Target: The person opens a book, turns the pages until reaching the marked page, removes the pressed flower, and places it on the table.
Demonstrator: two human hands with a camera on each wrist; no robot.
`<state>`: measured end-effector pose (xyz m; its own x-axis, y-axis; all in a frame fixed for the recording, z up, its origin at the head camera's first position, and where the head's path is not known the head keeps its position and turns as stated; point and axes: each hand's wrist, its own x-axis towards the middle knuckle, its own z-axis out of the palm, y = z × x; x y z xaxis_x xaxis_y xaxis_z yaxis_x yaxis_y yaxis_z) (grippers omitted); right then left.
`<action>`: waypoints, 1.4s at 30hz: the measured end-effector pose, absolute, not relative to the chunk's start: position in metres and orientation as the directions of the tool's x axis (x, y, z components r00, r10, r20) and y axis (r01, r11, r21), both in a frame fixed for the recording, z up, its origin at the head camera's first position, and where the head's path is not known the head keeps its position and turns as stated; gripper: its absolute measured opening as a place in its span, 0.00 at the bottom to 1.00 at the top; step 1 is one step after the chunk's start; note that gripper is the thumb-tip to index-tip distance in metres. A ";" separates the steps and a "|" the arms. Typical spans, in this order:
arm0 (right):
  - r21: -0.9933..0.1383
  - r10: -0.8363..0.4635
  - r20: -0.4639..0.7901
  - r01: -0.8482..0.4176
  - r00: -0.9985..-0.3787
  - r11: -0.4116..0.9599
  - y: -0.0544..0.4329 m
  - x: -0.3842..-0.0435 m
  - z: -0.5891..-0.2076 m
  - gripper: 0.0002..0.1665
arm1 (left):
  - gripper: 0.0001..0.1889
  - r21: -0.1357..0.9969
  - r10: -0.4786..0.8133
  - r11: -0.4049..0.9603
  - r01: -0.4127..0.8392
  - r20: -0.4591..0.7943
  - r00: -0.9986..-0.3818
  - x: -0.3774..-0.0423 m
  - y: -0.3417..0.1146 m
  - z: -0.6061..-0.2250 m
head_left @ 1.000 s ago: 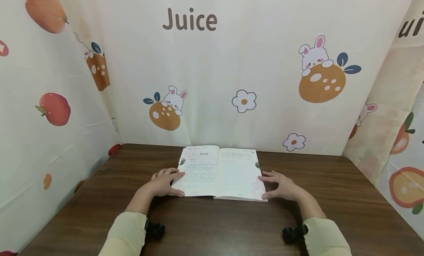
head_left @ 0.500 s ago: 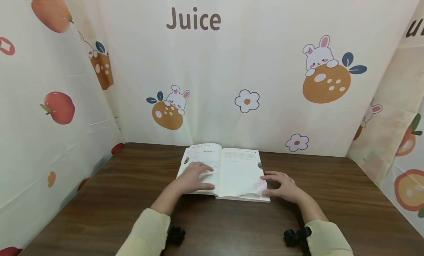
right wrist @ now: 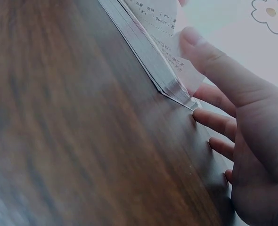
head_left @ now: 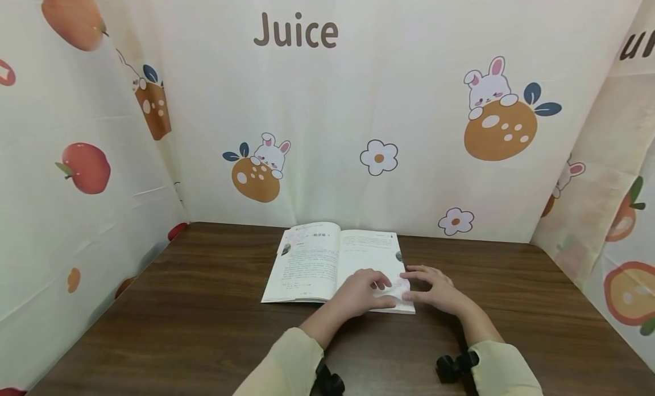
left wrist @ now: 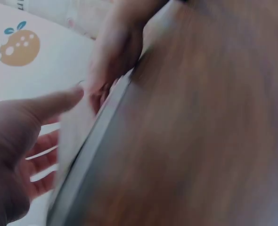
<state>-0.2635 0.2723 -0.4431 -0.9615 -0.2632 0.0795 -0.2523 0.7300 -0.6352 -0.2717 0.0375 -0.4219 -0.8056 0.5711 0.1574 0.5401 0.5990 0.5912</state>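
Note:
An open book (head_left: 307,265) lies on the wooden table in the head view, printed text on its left page and a mostly blank right page. My right hand (head_left: 435,292) is at the book's lower right corner, thumb and index finger pinching the corner of a page (right wrist: 192,77) lifted off the block beneath. Over the lower part of the right page hovers my left hand (head_left: 357,293), thumb and fingers spread apart, its fingertips close to the right hand. Blur in the left wrist view hides whether the left fingers (left wrist: 44,141) touch paper.
The brown table (head_left: 204,328) extends on both sides of the book and in front of it. A printed curtain (head_left: 317,100) stands right behind the table's back edge, with more at both sides. Black wrist cameras (head_left: 457,366) sit at the sleeves.
My left hand has left the book's left edge and crossed rightward over the pages to the right page. The right hand stays at its corner, where the page has been lifted.

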 end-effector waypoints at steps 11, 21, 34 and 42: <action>-0.621 -0.264 0.070 -0.249 -0.962 0.743 0.275 -0.263 -0.442 0.43 | 0.03 0.709 0.427 0.518 0.478 0.269 -0.863 -0.269 0.047 -0.427; -0.620 -0.263 0.046 -0.233 -0.964 0.749 0.276 -0.263 -0.441 0.55 | 0.08 0.818 0.257 0.367 0.442 0.367 -0.894 -0.274 0.031 -0.414; -0.623 -0.265 0.045 -0.235 -0.963 0.747 0.280 -0.263 -0.442 0.53 | 0.08 0.884 0.067 0.236 0.403 0.399 -0.915 -0.291 -0.004 -0.391; -0.629 -0.271 0.038 -0.234 -0.962 0.742 0.278 -0.261 -0.439 0.52 | 0.09 0.889 0.007 0.234 0.393 0.403 -0.915 -0.296 -0.036 -0.382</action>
